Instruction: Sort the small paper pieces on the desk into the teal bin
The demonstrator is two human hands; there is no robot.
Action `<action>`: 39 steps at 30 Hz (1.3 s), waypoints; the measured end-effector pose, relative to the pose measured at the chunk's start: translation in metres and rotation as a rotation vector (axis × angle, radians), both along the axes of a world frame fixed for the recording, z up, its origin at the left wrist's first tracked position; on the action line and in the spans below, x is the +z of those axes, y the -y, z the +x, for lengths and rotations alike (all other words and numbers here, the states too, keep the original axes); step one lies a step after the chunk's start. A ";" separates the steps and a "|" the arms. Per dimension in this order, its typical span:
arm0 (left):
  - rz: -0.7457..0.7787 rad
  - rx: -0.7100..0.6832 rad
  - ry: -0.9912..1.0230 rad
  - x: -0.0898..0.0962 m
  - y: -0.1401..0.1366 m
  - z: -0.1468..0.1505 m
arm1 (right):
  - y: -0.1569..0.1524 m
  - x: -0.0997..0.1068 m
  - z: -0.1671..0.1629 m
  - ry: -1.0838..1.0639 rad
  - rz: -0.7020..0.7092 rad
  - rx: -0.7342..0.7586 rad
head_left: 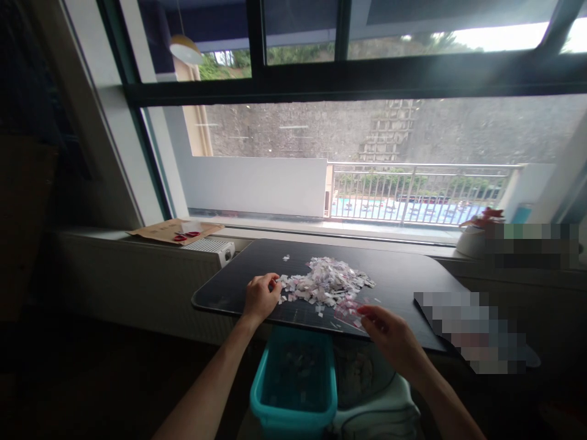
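Note:
A heap of small pale paper-like pieces lies on the black tabletop. My left hand rests at the heap's left edge, its fingers curled together by the outermost pieces. What they pinch, if anything, is too small to make out. On the near right side of the heap, my right hand is closed with thumb and forefinger on the edge of a small clear plastic bag with pinkish colour in it. The bag lies partly against the heap.
Below the table's near edge stands a turquoise bin with small scraps inside. Red-handled scissors lie on brown cardboard on the left sill. A white pot stands on the right sill. A blurred-out item lies at the table's right edge.

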State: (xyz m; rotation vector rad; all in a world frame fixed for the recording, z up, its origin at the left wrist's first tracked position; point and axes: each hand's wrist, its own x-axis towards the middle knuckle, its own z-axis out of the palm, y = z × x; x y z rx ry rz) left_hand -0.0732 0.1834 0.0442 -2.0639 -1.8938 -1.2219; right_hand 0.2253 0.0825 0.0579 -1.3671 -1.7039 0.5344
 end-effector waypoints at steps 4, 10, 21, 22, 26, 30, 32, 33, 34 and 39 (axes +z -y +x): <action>0.000 0.003 0.003 0.000 0.001 0.000 | -0.017 0.002 -0.026 0.114 0.042 0.035; -0.009 -0.006 0.006 0.000 0.002 0.000 | -0.017 0.012 -0.033 0.246 0.070 0.049; -0.007 -0.001 0.009 -0.001 0.000 0.000 | 0.021 0.015 0.013 0.350 0.011 -0.110; -0.006 -0.001 0.009 -0.001 0.000 0.000 | 0.024 0.015 0.016 0.345 0.003 -0.109; -0.004 -0.002 0.008 0.000 -0.001 -0.001 | 0.025 0.012 0.022 0.313 -0.018 -0.101; 0.000 0.003 0.008 0.000 0.000 0.000 | 0.016 0.004 0.026 0.271 -0.030 -0.111; 0.001 0.005 0.007 -0.001 0.000 0.000 | 0.012 -0.001 0.031 0.215 -0.050 -0.083; 0.001 0.006 0.007 -0.001 0.000 0.000 | 0.011 -0.004 0.033 0.176 -0.063 -0.066; 0.001 0.006 0.007 0.000 0.000 0.000 | 0.010 -0.006 0.036 0.136 -0.076 -0.049; -0.004 0.001 0.005 0.001 0.001 0.000 | 0.007 -0.013 0.045 0.023 -0.089 -0.036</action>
